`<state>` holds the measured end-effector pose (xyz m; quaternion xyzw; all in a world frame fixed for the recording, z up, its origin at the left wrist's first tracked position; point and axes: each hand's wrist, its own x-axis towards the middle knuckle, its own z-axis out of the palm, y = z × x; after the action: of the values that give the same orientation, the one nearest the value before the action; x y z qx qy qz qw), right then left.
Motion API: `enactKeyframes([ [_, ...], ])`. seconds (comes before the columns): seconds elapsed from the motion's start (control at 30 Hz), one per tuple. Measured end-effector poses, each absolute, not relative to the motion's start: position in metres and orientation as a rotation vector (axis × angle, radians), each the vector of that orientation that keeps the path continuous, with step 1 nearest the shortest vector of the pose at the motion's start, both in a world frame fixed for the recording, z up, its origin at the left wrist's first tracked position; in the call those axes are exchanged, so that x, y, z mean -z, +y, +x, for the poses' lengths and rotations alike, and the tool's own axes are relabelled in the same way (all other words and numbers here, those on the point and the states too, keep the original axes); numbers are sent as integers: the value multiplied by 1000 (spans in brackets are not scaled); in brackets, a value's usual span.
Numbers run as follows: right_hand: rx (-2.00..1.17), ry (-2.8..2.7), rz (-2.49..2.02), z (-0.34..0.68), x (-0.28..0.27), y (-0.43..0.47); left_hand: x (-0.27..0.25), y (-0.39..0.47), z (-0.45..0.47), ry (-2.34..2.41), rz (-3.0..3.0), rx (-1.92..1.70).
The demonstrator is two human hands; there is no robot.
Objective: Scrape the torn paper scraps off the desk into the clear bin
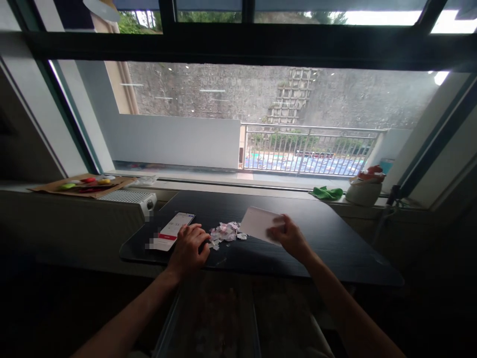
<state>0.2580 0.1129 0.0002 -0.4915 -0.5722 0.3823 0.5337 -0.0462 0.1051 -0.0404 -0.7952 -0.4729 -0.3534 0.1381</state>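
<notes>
Right hand (285, 232) pinches white rectangular paper sheet (256, 223) by right edge, seemingly leaving rest free. Left hand (189, 246), loosely curled, apparently empty, beside pinkish-white torn-paper heap (226, 231) on black tabletop (335, 248), perhaps containing scraps.

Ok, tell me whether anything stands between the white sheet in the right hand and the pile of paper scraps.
Nothing visible does: in this view, the white sheet in the right hand reaches the right edge of the paper scraps. The left hand is at their left side.
</notes>
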Motion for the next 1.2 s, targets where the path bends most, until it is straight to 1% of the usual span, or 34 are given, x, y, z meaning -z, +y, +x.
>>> enactKeyframes([
  [0.2,-1004,-1426,-1055,241,21,110,41,105,-46,-1356,-2308,1015],
  [0.3,-960,-1444,-1076,235,26,110,40,104,-46,-1358,-2314,1013],
  [0.63,-928,-1523,-1120,233,13,102,38,102,-44,-1397,-2311,1007],
  [0.83,-875,-1586,-1244,228,13,101,37,101,-43,-1428,-2314,1018],
  [1.2,-916,-1597,-1179,208,8,107,35,100,-41,-1477,-2329,1018],
])
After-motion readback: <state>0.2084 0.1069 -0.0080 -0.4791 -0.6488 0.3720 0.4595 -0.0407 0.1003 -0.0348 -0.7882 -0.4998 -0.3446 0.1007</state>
